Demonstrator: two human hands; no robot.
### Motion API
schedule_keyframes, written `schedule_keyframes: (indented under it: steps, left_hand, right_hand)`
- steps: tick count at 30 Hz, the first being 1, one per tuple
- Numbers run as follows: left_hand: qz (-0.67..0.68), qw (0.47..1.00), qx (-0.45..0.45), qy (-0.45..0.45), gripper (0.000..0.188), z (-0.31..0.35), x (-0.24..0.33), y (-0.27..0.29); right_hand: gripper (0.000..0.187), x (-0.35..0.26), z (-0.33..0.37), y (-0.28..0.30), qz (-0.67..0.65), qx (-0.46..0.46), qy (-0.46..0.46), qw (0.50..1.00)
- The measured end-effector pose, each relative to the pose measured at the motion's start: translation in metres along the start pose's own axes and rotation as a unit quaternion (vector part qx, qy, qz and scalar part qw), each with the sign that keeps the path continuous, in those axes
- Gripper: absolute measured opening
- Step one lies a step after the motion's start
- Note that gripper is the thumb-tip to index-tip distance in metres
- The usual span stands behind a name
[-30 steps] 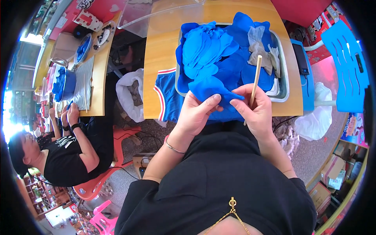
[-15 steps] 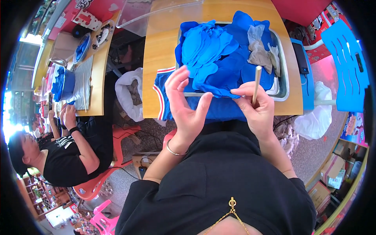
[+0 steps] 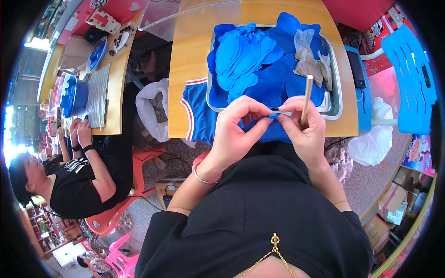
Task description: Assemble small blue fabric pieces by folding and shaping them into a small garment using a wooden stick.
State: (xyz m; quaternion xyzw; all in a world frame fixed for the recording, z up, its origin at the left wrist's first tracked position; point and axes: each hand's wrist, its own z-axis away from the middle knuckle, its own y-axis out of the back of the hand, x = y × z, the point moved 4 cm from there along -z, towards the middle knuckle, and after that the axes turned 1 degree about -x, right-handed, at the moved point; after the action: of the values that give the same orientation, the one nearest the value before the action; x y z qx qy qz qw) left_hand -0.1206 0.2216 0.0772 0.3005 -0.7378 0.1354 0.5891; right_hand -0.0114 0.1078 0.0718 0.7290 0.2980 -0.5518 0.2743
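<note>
Left hand [image 3: 236, 134]: I am pinching a small blue fabric piece [image 3: 273, 115] between thumb and forefinger, the other fingers curled in.
Right hand [image 3: 303, 127]: I am pinching the same piece from the other side while gripping a wooden stick [image 3: 306, 99] upright in my fist.
Fabric piece, location: I am holding it between both hands, just above the near edge of the wooden table [image 3: 190, 69], in front of the metal tray [image 3: 334, 88].
Fabric piece, handling: I am judging it light, soft and limp, not fragile; it looks likely to slip or fold, so taking it at the edge with fingertips seems best.
Stick, handling: I am judging it stiff and light; count one.
Tray: one, holding a heap of blue fabric pieces [image 3: 250, 60], too many and too overlapped to count.
Crumpled clear plastic [image 3: 308, 58]: one bundle, lying on the heap.
Blue garment with red and white trim [image 3: 197, 111]: one, hanging over the table edge.
Blue plastic chair [image 3: 408, 78]: one, on my right.
Other person [image 3: 69, 180]: one, sitting at a second table on my left.
</note>
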Motion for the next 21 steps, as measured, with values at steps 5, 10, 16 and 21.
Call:
schedule_keyframes:
  steps: [5, 10, 16, 21]
  left_hand:
    - [0.036, 0.998, 0.034, 0.036, 0.014, 0.002, -0.001, -0.002]
    - [0.044, 0.998, 0.037, 0.003, 0.015, 0.002, 0.006, -0.008]
    - [0.02, 0.999, 0.028, 0.006, 0.014, 0.004, 0.005, -0.006]
    - [-0.009, 0.999, 0.046, -0.005, 0.007, 0.001, 0.006, -0.006]
  right_hand:
    - [0.02, -0.005, 0.002, 0.002, 0.011, 0.032, 0.059, 0.998]
    - [0.017, -0.01, -0.001, 0.0, 0.092, 0.052, 0.079, 0.991]
    - [0.014, -0.022, -0.002, -0.004, 0.118, 0.049, 0.093, 0.987]
    - [0.014, -0.022, -0.003, -0.005, 0.158, 0.043, 0.117, 0.98]
